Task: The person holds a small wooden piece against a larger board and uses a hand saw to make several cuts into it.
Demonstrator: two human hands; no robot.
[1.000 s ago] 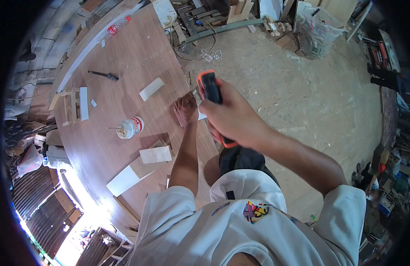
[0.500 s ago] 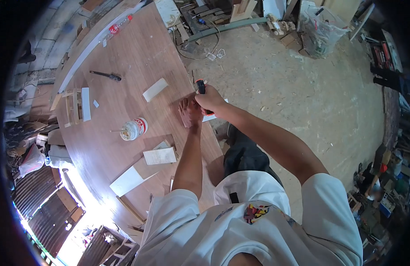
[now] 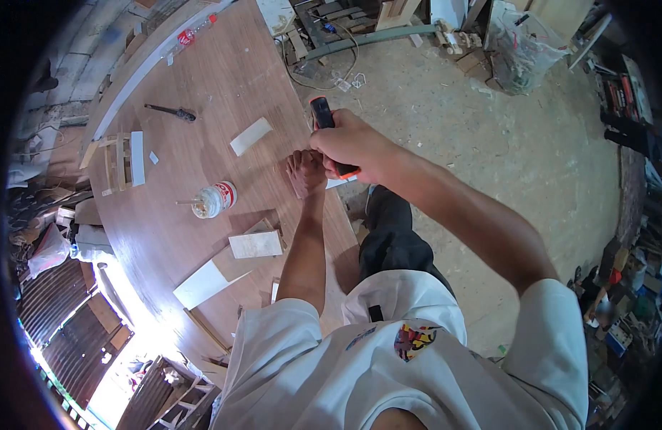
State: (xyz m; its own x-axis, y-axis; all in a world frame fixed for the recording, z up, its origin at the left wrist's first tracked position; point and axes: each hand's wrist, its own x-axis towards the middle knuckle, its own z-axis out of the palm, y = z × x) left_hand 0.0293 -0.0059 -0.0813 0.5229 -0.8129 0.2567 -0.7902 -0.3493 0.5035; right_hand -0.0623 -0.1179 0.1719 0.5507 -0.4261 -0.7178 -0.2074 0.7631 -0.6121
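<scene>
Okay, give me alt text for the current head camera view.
A person's right hand grips a black-and-orange tool at a wooden table's edge, beside their left hand. Around them lie pale boards, a jar with a stick in it, and a plastic bottle.

a cluttered workshop, with a broad wooden worktable (image 3: 188, 158), scrap wood (image 3: 399, 14) and a debris-strewn floor (image 3: 445, 122)
</scene>
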